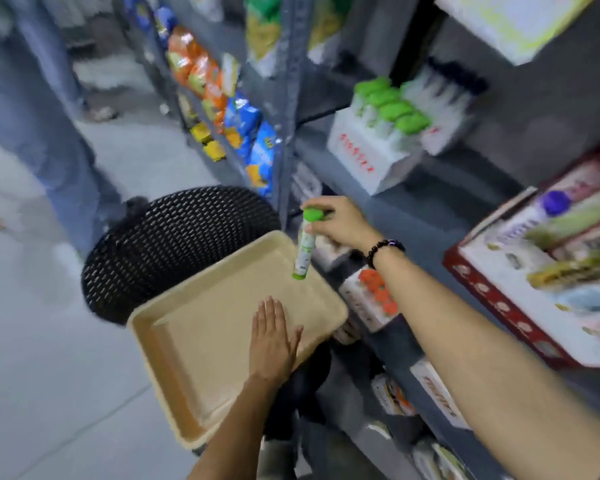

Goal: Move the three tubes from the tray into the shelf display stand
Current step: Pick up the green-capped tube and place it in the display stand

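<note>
My right hand (343, 223) grips a white tube with a green cap (305, 249) by its top, and the tube hangs upright above the far right corner of the beige tray (174, 344). My left hand (274, 337) lies flat, fingers spread, on the tray's near right part. No other tube shows in the tray. On the grey shelf up and to the right stands a white display stand (364, 150) that holds several green-capped tubes (392, 105).
The tray rests on a black woven stool (167, 244). Grey metal shelving (288, 109) runs along the right, with snack bags further back. A red-edged box of goods (506, 306) sits at the right. Small boxes fill the lower shelf under my right arm.
</note>
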`<state>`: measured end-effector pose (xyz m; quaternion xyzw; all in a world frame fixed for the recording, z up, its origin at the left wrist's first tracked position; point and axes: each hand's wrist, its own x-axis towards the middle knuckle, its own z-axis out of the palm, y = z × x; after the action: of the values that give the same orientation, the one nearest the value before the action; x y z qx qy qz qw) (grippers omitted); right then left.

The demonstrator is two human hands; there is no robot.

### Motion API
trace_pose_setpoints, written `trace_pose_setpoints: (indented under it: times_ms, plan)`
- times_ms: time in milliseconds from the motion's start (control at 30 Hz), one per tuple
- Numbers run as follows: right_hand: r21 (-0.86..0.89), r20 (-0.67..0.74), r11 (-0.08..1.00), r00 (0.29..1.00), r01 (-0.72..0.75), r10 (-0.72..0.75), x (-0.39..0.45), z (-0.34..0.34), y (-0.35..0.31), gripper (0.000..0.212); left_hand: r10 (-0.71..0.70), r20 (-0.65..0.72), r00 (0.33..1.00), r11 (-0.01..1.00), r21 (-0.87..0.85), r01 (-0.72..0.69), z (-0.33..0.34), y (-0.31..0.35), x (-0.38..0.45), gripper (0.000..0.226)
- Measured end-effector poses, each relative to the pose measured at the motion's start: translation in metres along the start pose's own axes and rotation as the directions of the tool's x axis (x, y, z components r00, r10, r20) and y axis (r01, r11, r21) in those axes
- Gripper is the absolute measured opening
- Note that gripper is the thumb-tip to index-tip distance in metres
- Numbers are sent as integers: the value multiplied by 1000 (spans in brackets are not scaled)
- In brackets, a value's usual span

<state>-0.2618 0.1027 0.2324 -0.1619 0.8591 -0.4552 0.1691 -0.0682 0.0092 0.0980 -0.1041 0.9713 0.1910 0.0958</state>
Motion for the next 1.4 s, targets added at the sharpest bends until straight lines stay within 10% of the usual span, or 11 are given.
trace_pose_setpoints:
  times_ms: [300, 467, 667, 1400]
  plan:
    - [-281, -420, 959, 904, -38, -87, -139, -189, -17, 36, 502, -204, 840, 855, -27, -518, -42, 148, 74, 56]
    - [-285, -515, 953, 855, -103, -62, -186, -238, -13, 37, 621, -80, 780, 784, 88, -615, -41, 211, 100, 58]
    - [-274, -538, 937, 842, -217, 38, -201, -260, -13, 46, 604, 122, 787, 761, 203, -616, -30, 221, 111, 70]
    - [-463, -480, 771, 855, -437, 196, -187, -261, -20, 36, 580, 144, 802, 761, 254, -597, -28, 221, 110, 69]
